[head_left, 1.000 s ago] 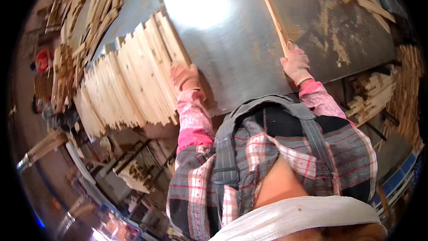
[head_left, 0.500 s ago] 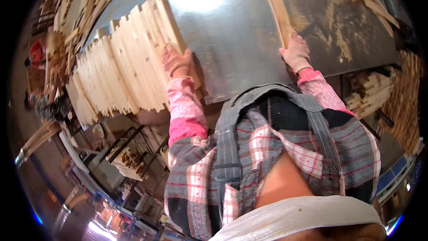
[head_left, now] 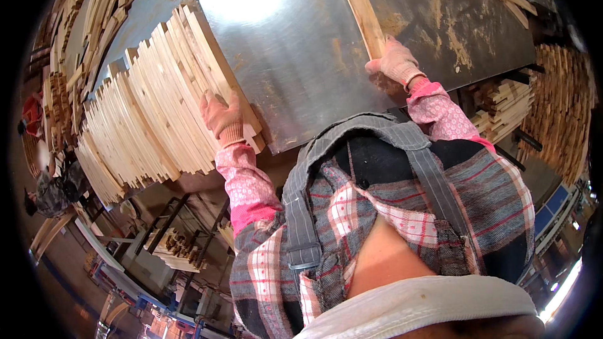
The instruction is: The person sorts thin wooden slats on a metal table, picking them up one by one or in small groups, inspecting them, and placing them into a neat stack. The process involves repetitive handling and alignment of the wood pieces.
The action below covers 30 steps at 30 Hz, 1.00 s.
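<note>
Wooden strip (head_left: 360,6), grain-marked, in right hand (head_left: 397,63)

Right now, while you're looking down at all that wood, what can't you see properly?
All in the head view:
Far end of the long wooden strip: cut off by the top edge.
Palm of the right hand on that strip: hidden by the hand's own back.
Light wooden strips right under the left hand: covered by it.
Part of the metal tabletop: washed out by bright glare.
</note>
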Each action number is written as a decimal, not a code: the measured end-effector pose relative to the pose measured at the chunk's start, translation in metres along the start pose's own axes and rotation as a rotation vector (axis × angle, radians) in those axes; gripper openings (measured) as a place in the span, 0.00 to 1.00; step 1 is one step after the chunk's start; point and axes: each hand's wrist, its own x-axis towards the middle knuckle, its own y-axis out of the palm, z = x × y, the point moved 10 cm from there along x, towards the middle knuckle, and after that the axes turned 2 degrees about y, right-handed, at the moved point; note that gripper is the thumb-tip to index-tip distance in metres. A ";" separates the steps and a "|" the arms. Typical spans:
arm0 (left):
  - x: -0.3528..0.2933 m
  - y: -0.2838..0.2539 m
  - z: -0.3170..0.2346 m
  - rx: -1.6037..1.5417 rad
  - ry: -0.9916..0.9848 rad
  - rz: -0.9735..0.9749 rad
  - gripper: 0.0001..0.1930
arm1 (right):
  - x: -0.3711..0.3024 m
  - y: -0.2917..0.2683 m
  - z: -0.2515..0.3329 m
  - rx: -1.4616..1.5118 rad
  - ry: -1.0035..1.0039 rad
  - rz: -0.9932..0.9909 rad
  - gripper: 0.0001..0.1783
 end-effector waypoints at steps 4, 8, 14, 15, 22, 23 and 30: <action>-0.028 -0.018 0.020 -0.207 -0.053 -0.109 0.34 | -0.007 0.013 0.024 0.118 -0.098 0.165 0.36; -0.046 -0.030 0.024 -0.178 -0.089 -0.121 0.31 | -0.009 0.058 0.024 0.818 -0.152 0.531 0.24; -0.121 -0.055 0.089 -0.324 -0.371 -0.335 0.21 | 0.005 0.023 0.073 0.909 -0.339 0.227 0.23; -0.140 -0.061 0.095 -0.357 -0.461 -0.365 0.19 | 0.028 -0.009 0.082 0.810 -0.388 0.067 0.22; -0.232 -0.014 0.135 -0.719 -0.924 -0.255 0.25 | 0.145 -0.319 0.186 0.136 -0.639 -0.655 0.18; -0.278 0.008 0.158 -0.799 -1.050 -0.325 0.21 | 0.146 -0.327 0.223 0.058 -0.671 -0.656 0.18; -0.277 0.064 0.074 -1.515 -1.546 -0.110 0.20 | 0.128 -0.182 0.484 -0.630 -1.341 -0.632 0.17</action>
